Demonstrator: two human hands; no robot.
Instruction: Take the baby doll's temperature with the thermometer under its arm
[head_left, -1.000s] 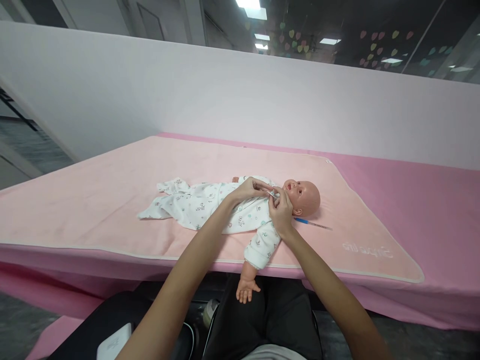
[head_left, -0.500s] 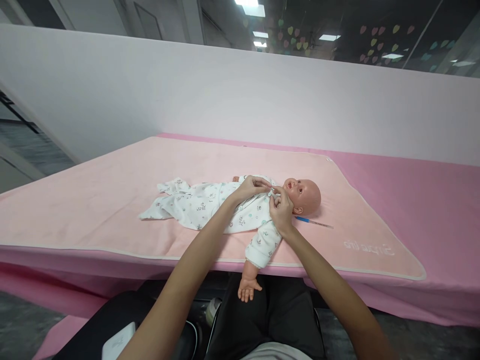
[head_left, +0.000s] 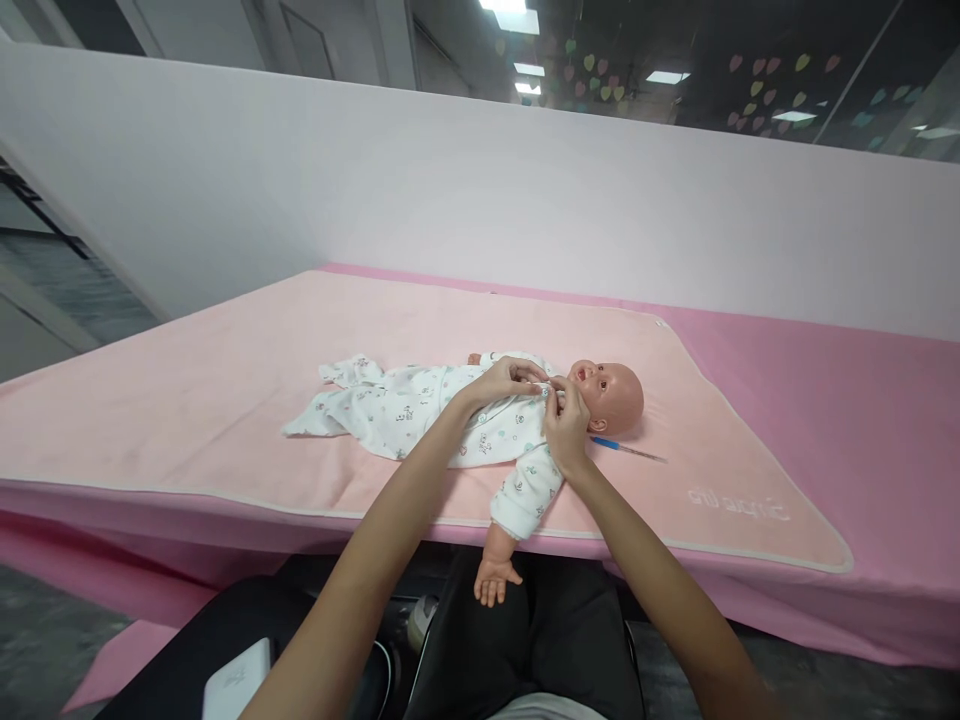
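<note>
A baby doll [head_left: 621, 392] lies on its back, head to the right, dressed in a white patterned romper [head_left: 420, 405]. At the neck of the romper, my left hand [head_left: 510, 380] pinches the fabric, its fingers bent over the collar. Facing it, my right hand [head_left: 568, 420] is closed on the same collar, thumb and index finger together. The fingertips of both hands nearly meet there; the small piece of cloth or fastener between them is too small to make out. One doll arm hangs over the table's front edge.
Beneath the doll is a peach mat [head_left: 225, 390] on a pink tablecloth [head_left: 885, 430]. A thin stick with a blue end [head_left: 604, 442] lies beside the doll's head. A white partition [head_left: 525, 190] stands behind. Near my left leg is a white box-like device [head_left: 238, 682].
Both hands stay at the romper's collar, with only slight finger movement. The whole view has shifted a little; the doll lies as before.
</note>
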